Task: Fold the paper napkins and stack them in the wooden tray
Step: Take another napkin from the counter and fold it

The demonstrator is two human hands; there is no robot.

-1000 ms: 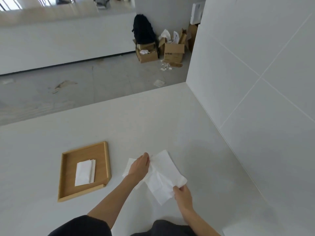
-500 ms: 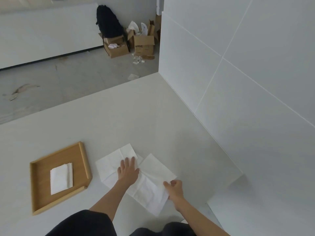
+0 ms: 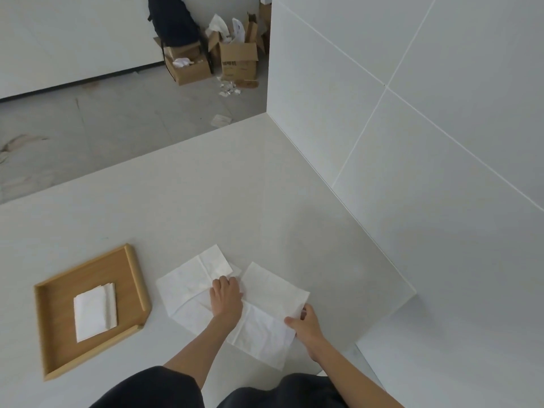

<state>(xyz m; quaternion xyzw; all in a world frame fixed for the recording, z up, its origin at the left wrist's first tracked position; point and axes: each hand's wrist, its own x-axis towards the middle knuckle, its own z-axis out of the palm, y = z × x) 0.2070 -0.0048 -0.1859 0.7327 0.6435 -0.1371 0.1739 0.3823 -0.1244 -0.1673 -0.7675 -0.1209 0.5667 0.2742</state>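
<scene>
Two white paper napkins lie unfolded and overlapping on the white counter. The left napkin [image 3: 188,285] is spread flat. My left hand [image 3: 226,295] presses down with curled fingers where the two sheets overlap. The right napkin [image 3: 266,301] stretches toward me, and my right hand [image 3: 304,323] pinches its right edge between thumb and fingers. To the left stands the wooden tray [image 3: 56,348], holding a small stack of folded napkins [image 3: 94,312].
A white tiled wall [image 3: 412,142] rises along the counter's right side. The counter's far edge [image 3: 132,160] drops to a grey floor. Cardboard boxes [image 3: 235,58] and a black bag [image 3: 173,22] sit on that floor far back.
The napkins were bunched under both hands a second ago and now lie spread flat. My left hand's fingers have curled from flat. The view has shifted right.
</scene>
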